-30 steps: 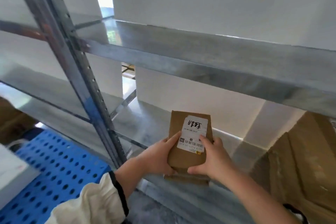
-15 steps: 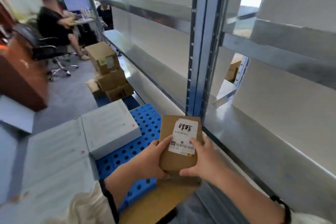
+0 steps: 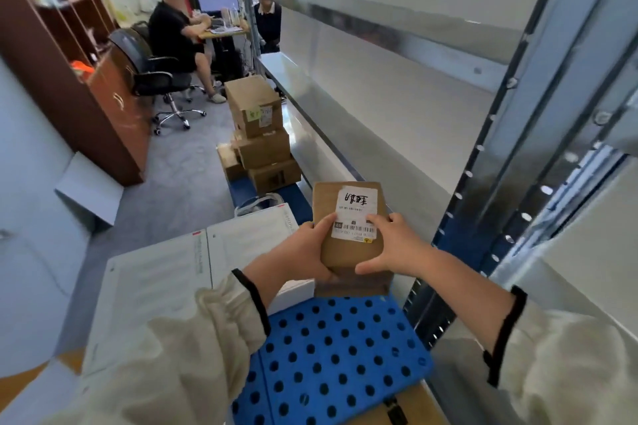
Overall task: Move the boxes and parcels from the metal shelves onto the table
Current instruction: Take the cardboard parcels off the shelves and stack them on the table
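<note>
I hold a small brown cardboard parcel (image 3: 348,252) with a white shipping label upright in front of me, off the shelf. My left hand (image 3: 303,252) grips its left edge with the thumb on the label. My right hand (image 3: 393,247) grips its right edge and lower corner. A second flat brown piece sits under the parcel, partly hidden by my hands. The metal shelves (image 3: 397,107) run along my right side, and their visible levels look bare.
A blue perforated pallet (image 3: 331,362) lies below my hands. Flat white boxes (image 3: 155,286) lie to its left. A stack of brown cartons (image 3: 262,134) stands further along the shelf. A person sits on an office chair (image 3: 152,76) at a desk. A brown cabinet (image 3: 69,79) is at left.
I have turned left, away from the shelf, carrying the parcel with both hands. It came off the shelf level and now hangs over the blue pallet.
</note>
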